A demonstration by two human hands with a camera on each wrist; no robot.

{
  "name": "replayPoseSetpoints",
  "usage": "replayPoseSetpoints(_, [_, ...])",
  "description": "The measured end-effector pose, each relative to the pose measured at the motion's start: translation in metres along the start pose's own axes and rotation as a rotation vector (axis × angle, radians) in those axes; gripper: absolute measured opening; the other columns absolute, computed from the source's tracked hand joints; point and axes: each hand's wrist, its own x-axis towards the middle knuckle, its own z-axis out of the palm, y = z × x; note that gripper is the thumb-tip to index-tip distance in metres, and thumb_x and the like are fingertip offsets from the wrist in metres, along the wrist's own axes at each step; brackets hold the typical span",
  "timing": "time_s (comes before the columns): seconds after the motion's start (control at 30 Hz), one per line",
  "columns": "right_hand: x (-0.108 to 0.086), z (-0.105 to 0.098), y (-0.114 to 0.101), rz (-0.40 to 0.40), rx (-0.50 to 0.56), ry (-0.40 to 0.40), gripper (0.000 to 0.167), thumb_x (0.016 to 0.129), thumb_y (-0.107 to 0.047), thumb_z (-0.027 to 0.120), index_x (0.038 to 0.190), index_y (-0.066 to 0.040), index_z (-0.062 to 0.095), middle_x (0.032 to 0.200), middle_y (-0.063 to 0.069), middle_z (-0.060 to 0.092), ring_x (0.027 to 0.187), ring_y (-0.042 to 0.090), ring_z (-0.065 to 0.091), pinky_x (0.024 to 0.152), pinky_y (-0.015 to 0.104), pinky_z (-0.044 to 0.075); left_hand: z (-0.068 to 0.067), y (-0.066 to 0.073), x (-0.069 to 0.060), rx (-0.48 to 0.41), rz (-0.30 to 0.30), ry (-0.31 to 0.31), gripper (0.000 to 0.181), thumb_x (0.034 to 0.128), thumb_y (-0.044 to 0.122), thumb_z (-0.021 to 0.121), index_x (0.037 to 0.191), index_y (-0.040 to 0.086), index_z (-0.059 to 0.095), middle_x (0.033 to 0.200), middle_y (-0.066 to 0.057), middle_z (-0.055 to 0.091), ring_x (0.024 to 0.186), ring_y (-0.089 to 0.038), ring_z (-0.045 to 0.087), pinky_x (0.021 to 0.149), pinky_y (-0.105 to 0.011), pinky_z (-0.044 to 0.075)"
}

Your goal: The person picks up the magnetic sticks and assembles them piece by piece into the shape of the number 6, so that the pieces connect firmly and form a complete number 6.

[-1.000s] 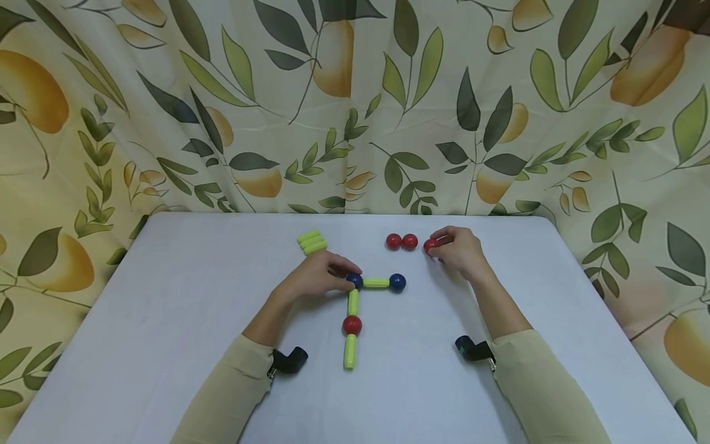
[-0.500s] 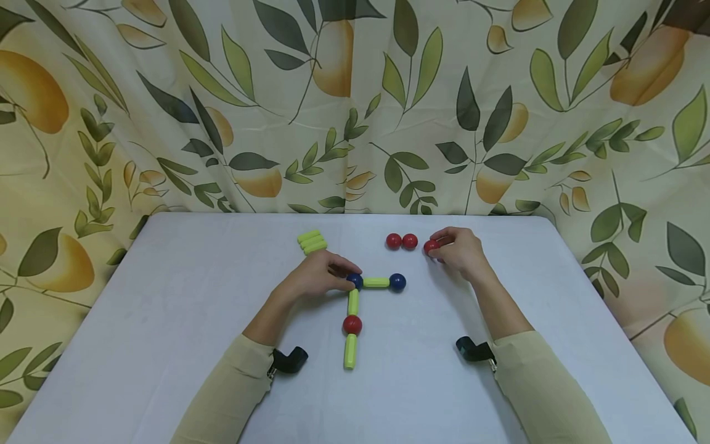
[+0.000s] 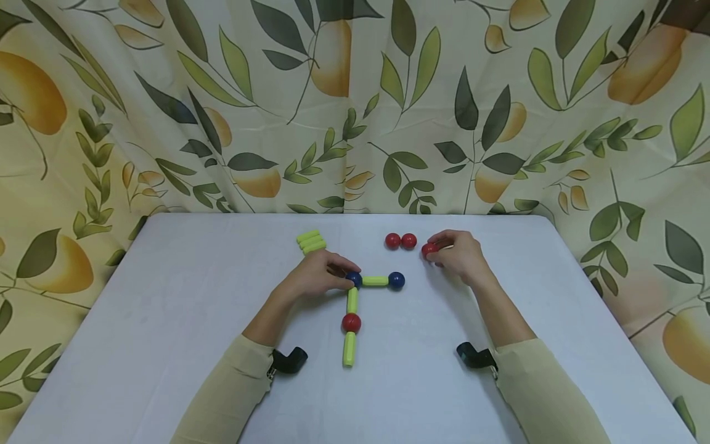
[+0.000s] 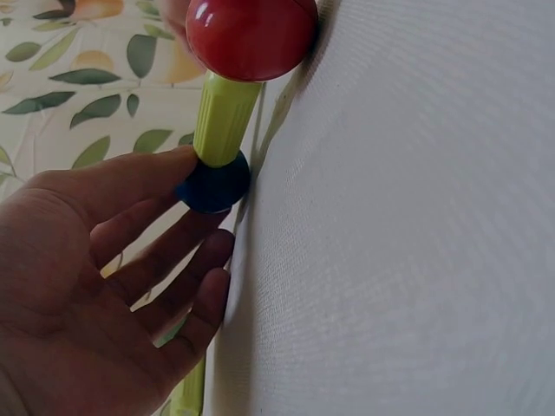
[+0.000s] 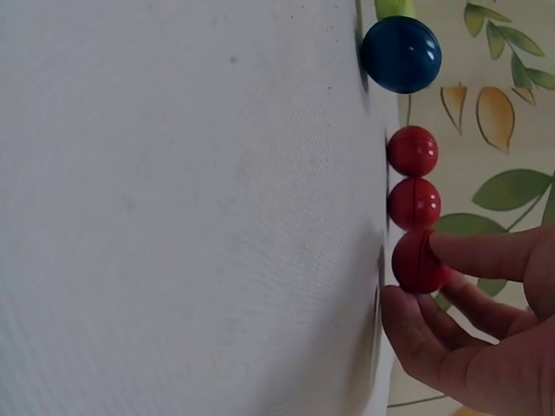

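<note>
My left hand [image 3: 317, 273] pinches the blue ball [image 3: 354, 280] at the corner of a joined shape; the left wrist view shows thumb and fingers around this blue ball [image 4: 213, 184]. From it a green rod [image 3: 375, 281] runs right to a second blue ball [image 3: 396, 280]. Another green rod [image 3: 352, 301] runs toward the front to a red ball [image 3: 351, 322], with one more rod [image 3: 349, 349] beyond it. Farther right, my right hand [image 3: 459, 254] holds a red ball [image 3: 429, 250] between thumb and fingers, seen also in the right wrist view [image 5: 420, 262].
Two red balls [image 3: 392, 241] [image 3: 408, 241] sit side by side near the back of the white table [image 3: 166, 296], left of my right hand. Several green rods [image 3: 312, 241] lie together behind my left hand. A patterned curtain [image 3: 388, 160] hangs behind the table.
My right hand has shifted slightly toward the front and left with the red ball. My left hand keeps its grip on the blue ball.
</note>
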Motion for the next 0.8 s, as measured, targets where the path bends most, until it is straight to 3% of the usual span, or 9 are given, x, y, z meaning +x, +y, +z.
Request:
replayPoseSetpoints(0.17, [-0.006, 0.000, -0.002, -0.014, 0.014, -0.009, 0.041, 0.096, -0.013, 0.073, 0.134, -0.002, 0.063, 0.133, 0.023, 0.061, 0.115, 0.034, 0.060, 0.083, 0.026, 0.058, 0.000, 0.000, 0.000, 0.000, 0.003, 0.001, 0.027, 0.0907, 0.016, 0.081, 0.117, 0.020, 0.080, 0.114, 0.003, 0.077, 0.106, -0.015, 0.068, 0.096, -0.033, 0.056])
replayPoseSetpoints(0.47, [-0.024, -0.001, -0.005, -0.095, -0.002, -0.015, 0.039, 0.094, -0.016, 0.075, 0.130, -0.005, 0.066, 0.128, 0.021, 0.066, 0.114, 0.035, 0.062, 0.081, 0.026, 0.053, 0.000, 0.000, 0.000, -0.003, 0.002, 0.000, 0.028, 0.0909, 0.016, 0.081, 0.118, 0.020, 0.080, 0.115, 0.003, 0.077, 0.106, -0.015, 0.068, 0.095, -0.033, 0.056])
replayPoseSetpoints(0.8, [-0.047, 0.002, -0.016, -0.152, -0.026, -0.087, 0.037, 0.093, -0.016, 0.077, 0.128, -0.008, 0.068, 0.122, 0.016, 0.069, 0.112, 0.033, 0.063, 0.083, 0.030, 0.052, 0.000, 0.001, -0.001, -0.003, -0.009, 0.006, 0.028, 0.0909, 0.016, 0.081, 0.119, 0.020, 0.080, 0.115, 0.003, 0.076, 0.104, -0.015, 0.067, 0.094, -0.033, 0.056])
